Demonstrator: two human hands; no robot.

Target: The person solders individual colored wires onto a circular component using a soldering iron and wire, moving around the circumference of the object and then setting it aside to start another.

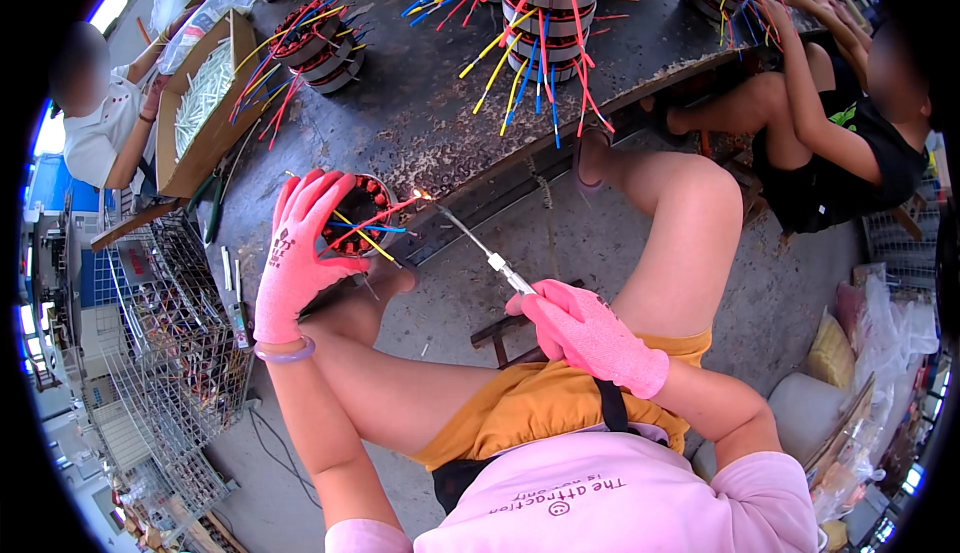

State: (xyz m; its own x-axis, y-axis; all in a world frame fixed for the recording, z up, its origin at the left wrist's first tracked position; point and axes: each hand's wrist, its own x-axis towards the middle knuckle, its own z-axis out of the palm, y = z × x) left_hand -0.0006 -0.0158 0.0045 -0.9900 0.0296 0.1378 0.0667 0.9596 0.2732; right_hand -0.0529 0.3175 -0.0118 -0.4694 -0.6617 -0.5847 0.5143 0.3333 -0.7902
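My left hand (300, 253), in a pink glove, is closed round the side of a ring-shaped motor stator (375, 194) at the bench's near edge. Red, blue and yellow leads stick out of the stator toward the right. One red lead (385, 209) ends at a bright orange glow. My right hand (592, 338), gloved in pink too, grips a small torch (506, 271) with a thin metal nozzle. The nozzle's tip points up and left at the glowing lead end, with a small gap between. Glove and wires hide part of the stator.
More wired stators stand on the dark bench (420, 93), one stack (556, 13) tall. White tubes fill a cardboard box (248, 48) at left, near pliers (215, 211). One person (105, 128) sits far left, another (830, 143) handles wires at right. Wire racks (175, 353) stand lower left.
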